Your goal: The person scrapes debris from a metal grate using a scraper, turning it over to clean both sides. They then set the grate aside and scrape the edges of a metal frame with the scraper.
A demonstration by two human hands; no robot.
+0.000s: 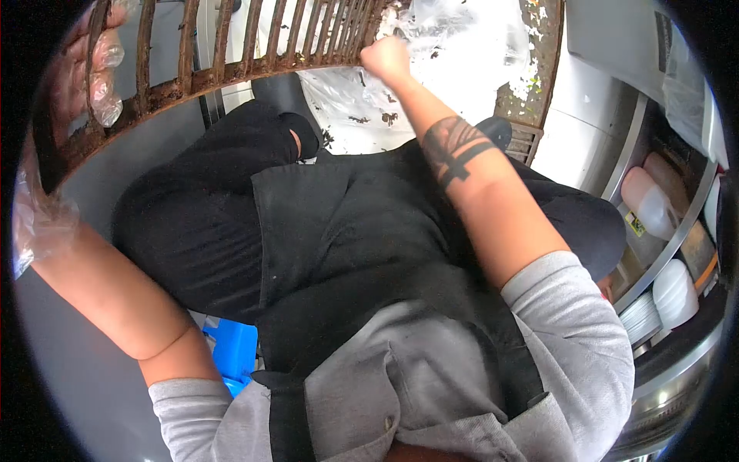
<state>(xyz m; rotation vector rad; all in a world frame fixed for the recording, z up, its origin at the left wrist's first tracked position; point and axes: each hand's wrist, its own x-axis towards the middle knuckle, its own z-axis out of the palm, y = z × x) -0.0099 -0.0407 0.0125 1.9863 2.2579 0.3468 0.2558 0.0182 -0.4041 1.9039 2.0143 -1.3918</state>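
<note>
A long rusty metal drain grate [218,71] with many bars is tilted up across the upper left. My left hand [104,73], in a clear plastic glove, is closed on its left part, the fingers showing behind the bars. My right hand [387,58] is a fist at the grate's right end. A small dark bit shows by the knuckles, but what the fist holds is hidden. Under the grate and the right hand lies a whitish plastic bag [346,96] with dark scraps on it.
A floor drain channel [517,96] littered with white and green bits runs at upper right, with another grate [526,141] in it. A metal shelf [666,250] with plastic containers [648,202] stands at right. A blue plastic object [233,350] is beside my hip.
</note>
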